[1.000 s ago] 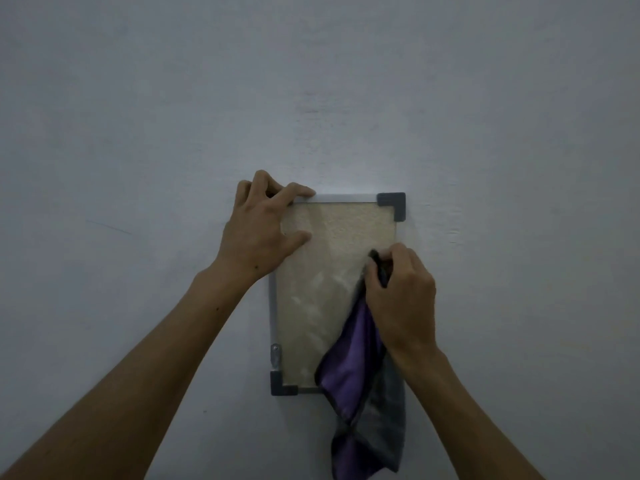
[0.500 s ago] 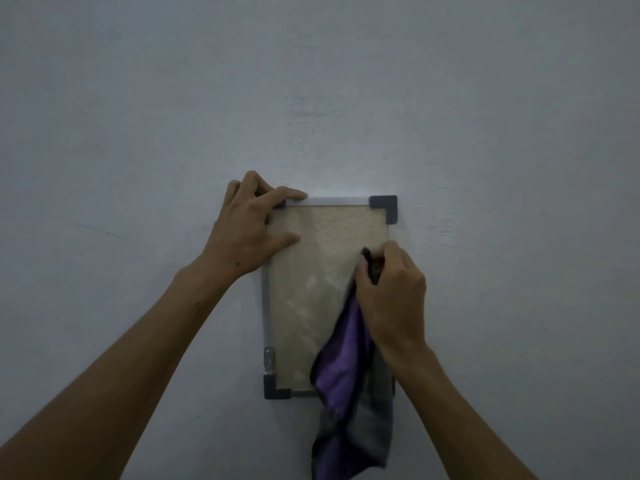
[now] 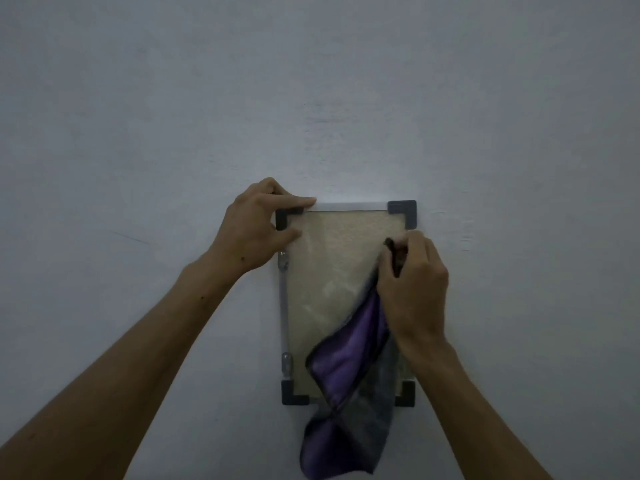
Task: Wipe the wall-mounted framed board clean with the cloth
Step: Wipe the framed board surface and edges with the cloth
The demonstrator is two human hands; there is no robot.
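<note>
A small framed board [image 3: 332, 271] hangs upright on the wall, with a beige textured panel, a pale frame and dark corner caps. My left hand [image 3: 256, 230] grips its top left corner, fingers along the top rail and thumb on the panel. My right hand [image 3: 412, 282] is closed on a bunched purple and grey cloth [image 3: 349, 386], pressed against the panel's right side below the top right corner. The cloth's loose part hangs down past the board's bottom edge and covers the lower right of the panel.
A plain pale grey wall [image 3: 311, 98] fills the whole view around the board. Two small metal clips [image 3: 286, 362] sit on the frame's left rail. Both my forearms reach up from the bottom corners.
My right hand with the cloth has slid up and to the right on the panel. My left hand keeps its hold on the top left corner, now uncovering the corner cap.
</note>
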